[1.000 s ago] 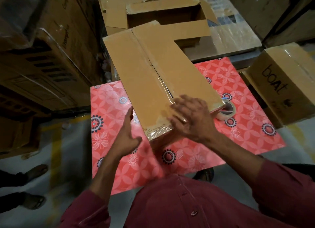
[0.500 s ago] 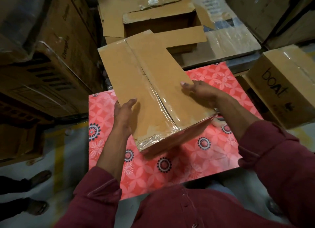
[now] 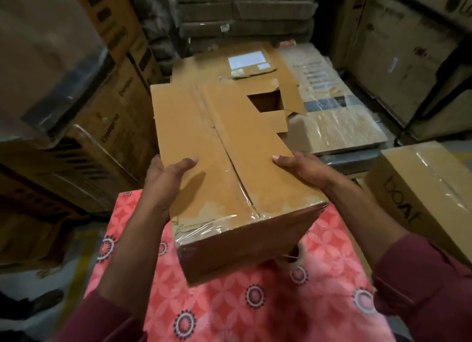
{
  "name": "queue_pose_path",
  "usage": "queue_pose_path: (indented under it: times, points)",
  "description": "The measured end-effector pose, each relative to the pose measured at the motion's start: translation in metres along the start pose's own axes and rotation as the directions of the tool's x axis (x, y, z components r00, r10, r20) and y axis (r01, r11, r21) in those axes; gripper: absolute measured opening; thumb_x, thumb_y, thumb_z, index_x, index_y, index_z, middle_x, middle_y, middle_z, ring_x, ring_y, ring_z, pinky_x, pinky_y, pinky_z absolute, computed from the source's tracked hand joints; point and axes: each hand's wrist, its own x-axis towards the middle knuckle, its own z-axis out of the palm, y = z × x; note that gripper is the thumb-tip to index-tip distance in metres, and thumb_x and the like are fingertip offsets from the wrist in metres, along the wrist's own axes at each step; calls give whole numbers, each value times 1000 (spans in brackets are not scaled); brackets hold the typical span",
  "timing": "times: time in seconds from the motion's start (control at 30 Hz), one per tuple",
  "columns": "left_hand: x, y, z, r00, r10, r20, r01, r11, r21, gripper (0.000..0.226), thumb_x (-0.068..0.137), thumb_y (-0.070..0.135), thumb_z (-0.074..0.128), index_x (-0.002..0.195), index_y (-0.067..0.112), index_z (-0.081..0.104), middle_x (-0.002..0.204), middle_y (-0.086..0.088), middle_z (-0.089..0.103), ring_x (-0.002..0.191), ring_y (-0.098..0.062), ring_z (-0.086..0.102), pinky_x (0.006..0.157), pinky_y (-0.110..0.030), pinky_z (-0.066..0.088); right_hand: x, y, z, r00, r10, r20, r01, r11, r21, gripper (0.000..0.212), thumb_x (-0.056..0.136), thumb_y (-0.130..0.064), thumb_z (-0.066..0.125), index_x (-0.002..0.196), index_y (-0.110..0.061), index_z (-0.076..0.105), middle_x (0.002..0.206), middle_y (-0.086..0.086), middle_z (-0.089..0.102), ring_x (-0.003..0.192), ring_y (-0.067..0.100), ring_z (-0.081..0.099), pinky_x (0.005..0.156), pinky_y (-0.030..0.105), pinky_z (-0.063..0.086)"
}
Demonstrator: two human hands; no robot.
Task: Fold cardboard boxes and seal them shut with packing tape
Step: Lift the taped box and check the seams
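1. Head view shows your left hand and right hand clamped on opposite sides of the box, thumbs on top; the other fingers are hidden.
2. You hold the box tilted above the patterned table, its near end low, and no part clearly rests on the table.
3. Clear tape shines along the top seam and wraps over the near edge, so this face looks folded and sealed.
4. The far end is too blurred to judge, and the underside is hidden.
5. The tape roll peeks out on the table under the box's near right corner, ready if another face needs sealing.
6. Flat cardboard beyond suggests more boxes remain.
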Motion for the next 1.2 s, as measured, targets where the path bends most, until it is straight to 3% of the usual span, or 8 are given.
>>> queue_pose_path:
  times: [0.23,0.4,0.5,0.67,0.77,1.0,1.13,1.2]
  points:
    - [-4,17,116,996,76,42,-76,997,-15,72,68,40,90,132,26,62,118,-1,76,106,-29,74,86,-55,61,-36,-17,-110,989,-49,-138,52,998,17,17,101,-17,63,116,-9,66,99,6,75,75,9,75,62,19,56]
    - [-10,17,181,976,84,202,-81,996,-27,59,84,35,83,137,24,59,122,-3,71,107,-29,68,76,-42,56,-89,-7,-161,942,-44,-331,55,998,24,25,98,-8,67,121,0,64,99,4,73,74,4,73,66,14,55]
    - [-18,15,213,956,88,281,-76,996,-53,60,90,33,77,144,22,54,129,-4,65,108,-25,64,70,-34,48,-121,-3,-185,918,-24,-396,11,999,-34,27,96,-21,72,119,-7,69,85,-6,77,71,6,74,59,17,54]
    - [-29,0,275,919,64,390,-42,997,-66,56,92,24,77,141,22,51,122,1,65,107,-23,64,78,-37,52,-156,16,-232,866,17,-500,-58,996,-65,28,91,-37,76,113,-22,70,97,-1,78,79,12,76,62,22,56]
    - [-38,-19,317,911,22,413,-4,999,-45,67,89,18,81,146,27,47,126,-2,68,110,-29,67,94,-53,56,-169,36,-268,869,43,-493,-68,997,-33,21,95,-28,72,114,-19,69,91,-3,79,76,13,76,59,22,57]
    - [-58,-93,406,924,-183,335,181,983,39,45,81,-1,81,119,18,67,106,-5,79,95,-29,76,85,-48,63,-154,130,-368,915,146,-377,-147,989,24,38,91,-25,77,126,-15,69,117,8,76,103,29,75,90,44,60]
    - [-65,-121,436,939,-287,189,278,958,72,39,80,-6,79,111,14,68,100,-8,78,86,-29,75,73,-38,61,-126,159,-403,945,143,-294,-142,990,25,39,91,-22,77,128,-14,68,114,5,77,102,26,75,83,36,61]
    - [-71,-135,444,942,-313,121,303,948,99,39,78,-9,79,109,13,69,98,-7,78,87,-30,74,71,-37,60,-114,181,-409,953,167,-254,-156,986,66,44,89,-20,80,131,-13,66,118,5,76,106,26,74,90,42,60]
